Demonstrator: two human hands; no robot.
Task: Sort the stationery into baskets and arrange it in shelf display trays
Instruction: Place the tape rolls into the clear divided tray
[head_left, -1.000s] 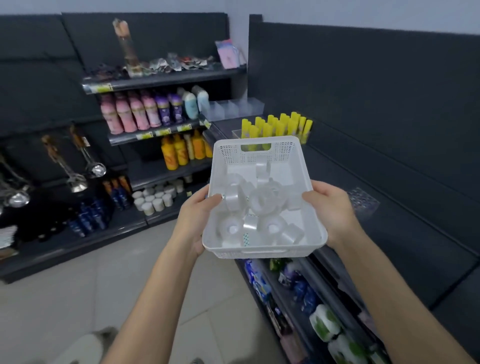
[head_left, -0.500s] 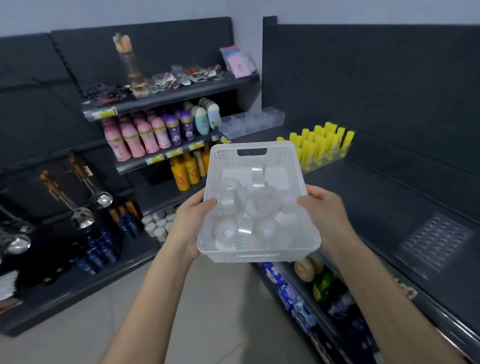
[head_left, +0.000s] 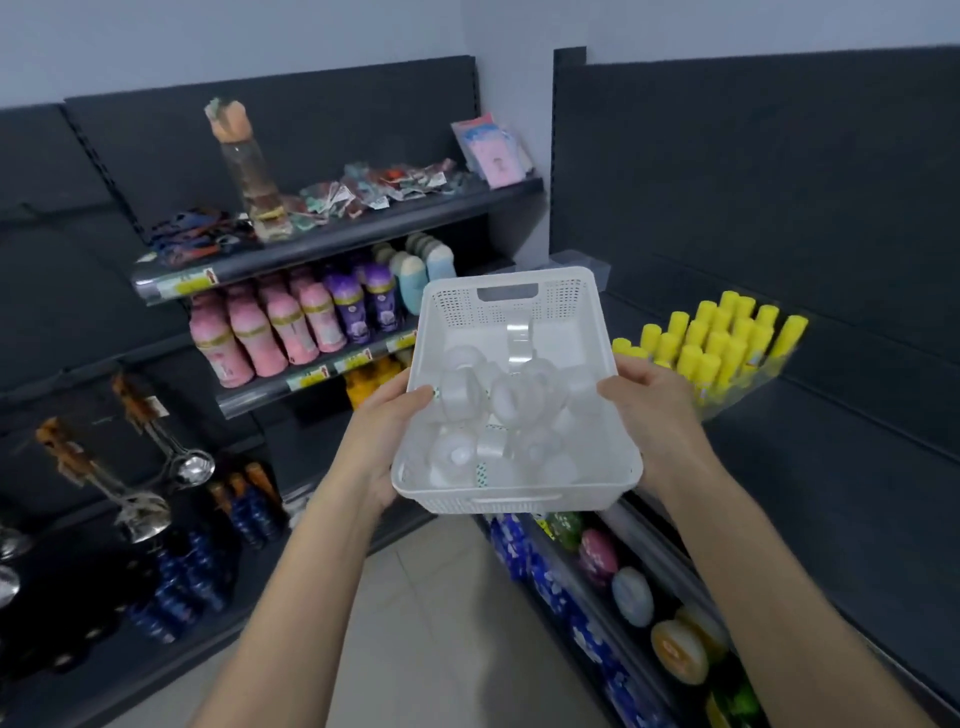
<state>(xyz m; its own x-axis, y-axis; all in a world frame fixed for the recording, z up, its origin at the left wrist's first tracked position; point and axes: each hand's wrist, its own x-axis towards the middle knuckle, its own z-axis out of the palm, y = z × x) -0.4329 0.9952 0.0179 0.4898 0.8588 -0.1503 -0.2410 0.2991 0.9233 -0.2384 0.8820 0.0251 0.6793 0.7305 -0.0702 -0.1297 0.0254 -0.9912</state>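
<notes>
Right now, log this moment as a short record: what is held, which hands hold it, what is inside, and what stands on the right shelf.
held: white basket
hands: left hand grips its left side, right hand grips its right side
inside: clear tape rolls, loosely piled
basket position: in the air before the shelves
right shelf: yellow sticks, standing upright
task state: rolls not yet in a display tray

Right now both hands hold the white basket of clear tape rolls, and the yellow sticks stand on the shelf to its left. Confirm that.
Wrong side: the head view shows the yellow sticks on the shelf to the right of the white basket, not its left. The left hand and right hand do hold it, clear tape rolls inside.
</notes>
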